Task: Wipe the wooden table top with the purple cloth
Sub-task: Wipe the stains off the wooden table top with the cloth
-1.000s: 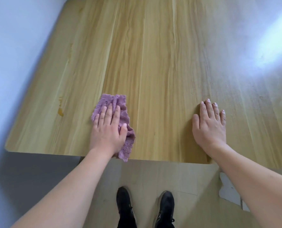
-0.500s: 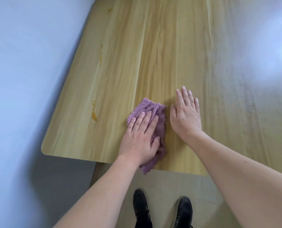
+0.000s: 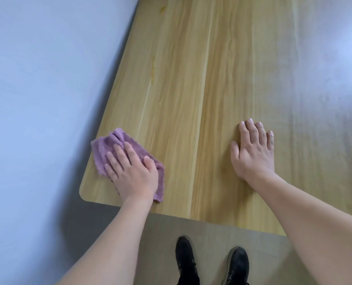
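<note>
Left hand (image 3: 133,174) lay flat, fingers straight and together, palm pressing the crumpled cloth (image 3: 109,149) onto the table (image 3: 191,79) at its near-left corner, forearm angled in from below. Right hand (image 3: 253,153) also lay flat on the table, fingers slightly spread, gripping nothing, well apart from the cloth toward the table's right side. Cloth sat just beside the table's left edge and close to its near edge, with bare wood stretching away toward the far end and right; wall (image 3: 37,89) flanked the left edge, shoes (image 3: 186,258) stood below the near edge.
</note>
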